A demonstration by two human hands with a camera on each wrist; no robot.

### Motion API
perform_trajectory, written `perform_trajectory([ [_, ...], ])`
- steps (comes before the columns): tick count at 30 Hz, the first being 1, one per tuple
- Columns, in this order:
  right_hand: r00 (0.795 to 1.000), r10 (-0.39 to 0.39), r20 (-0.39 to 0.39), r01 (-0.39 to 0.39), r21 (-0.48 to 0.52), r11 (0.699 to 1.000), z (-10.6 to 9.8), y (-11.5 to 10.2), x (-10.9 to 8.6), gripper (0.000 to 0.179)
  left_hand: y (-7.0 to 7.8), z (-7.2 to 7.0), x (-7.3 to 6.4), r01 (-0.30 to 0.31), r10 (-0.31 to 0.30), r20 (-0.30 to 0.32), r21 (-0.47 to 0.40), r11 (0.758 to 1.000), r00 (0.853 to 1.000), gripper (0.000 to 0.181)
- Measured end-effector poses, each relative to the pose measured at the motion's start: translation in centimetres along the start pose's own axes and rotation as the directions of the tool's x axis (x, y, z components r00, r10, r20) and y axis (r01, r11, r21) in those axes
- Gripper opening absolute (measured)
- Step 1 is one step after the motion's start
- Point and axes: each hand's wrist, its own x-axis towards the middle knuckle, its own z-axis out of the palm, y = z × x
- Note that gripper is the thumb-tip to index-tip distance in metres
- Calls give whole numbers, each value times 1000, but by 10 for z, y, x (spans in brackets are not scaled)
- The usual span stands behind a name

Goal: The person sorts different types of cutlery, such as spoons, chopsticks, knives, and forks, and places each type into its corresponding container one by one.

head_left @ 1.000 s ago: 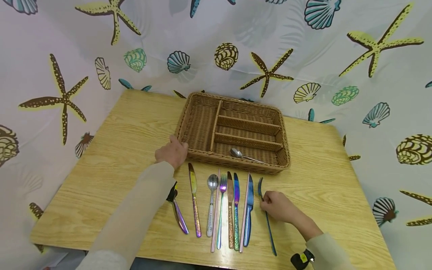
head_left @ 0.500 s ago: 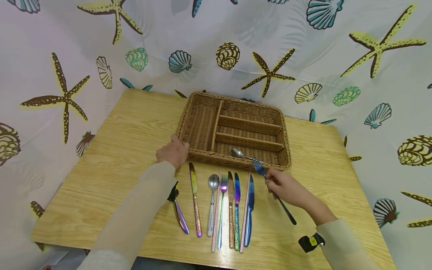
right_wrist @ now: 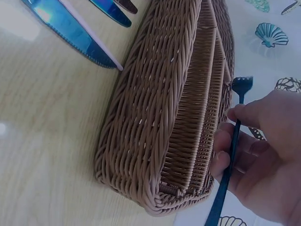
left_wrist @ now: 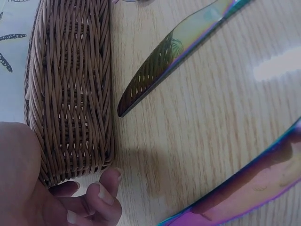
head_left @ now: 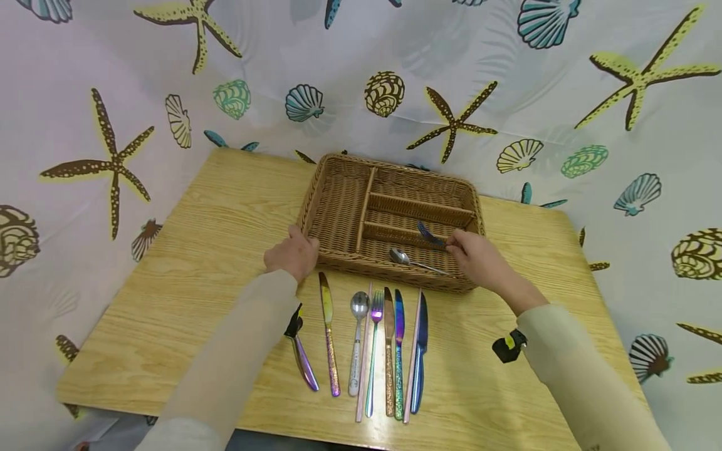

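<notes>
- Left hand (head_left: pixel 291 254): grasped the near left corner of the wicker tray (head_left: pixel 372 268), fingers curled round the corner.
- Right hand (head_left: pixel 479 257): pinched a dark blue fork (head_left: pixel 430 234) by the handle, over the tray's right end; tines pointed toward the left-hand side.
- Fork held by the divider between the middle and front slots; head view didn't show which slot it was over, or any contact.
- Tray, between and ahead of the hands: one tall compartment (head_left: pixel 338 213) on the left hand's side, three long slots on the right hand's side.
- Front slot, nearest the person: held a silver spoon (head_left: pixel 399 255), bowl toward the left hand, handle end just short of the right hand.
- Table (head_left: pixel 180 269), on the person's side of the tray, between the hands: gold-bladed knife (head_left: pixel 327 307), white-handled spoon (head_left: pixel 355 351), rainbow fork (head_left: pixel 376 307), pink chopsticks (head_left: pixel 414 357), more knives (head_left: pixel 420 351).
- Purple-handled piece (head_left: pixel 306 363) by the left wrist, partly hidden.
</notes>
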Motion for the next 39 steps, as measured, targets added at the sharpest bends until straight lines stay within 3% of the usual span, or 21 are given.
perform_trajectory([
  [9,999,47,-26,-49,-99,994,2,2,39,22,-1,-1,-1,13,-12,-31,16,1000,999,51],
  [14,994,107,-33,-110,-106,988,7,2,53,26,-1,1,1,19,-19,-30,27,999,999,46],
  [26,989,142,-46,-148,-169,974,30,17,78,34,2,1,-2,38,-37,-41,30,999,998,45],
  [30,987,158,-19,-159,-149,976,36,19,83,35,3,4,-1,6,-4,-33,82,997,999,38],
  [35,978,190,88,-192,11,981,36,26,89,40,2,7,3,-16,21,-31,149,989,999,36],
  [39,961,212,178,-232,99,968,36,32,91,43,1,7,3,18,-13,-44,103,995,999,44],
])
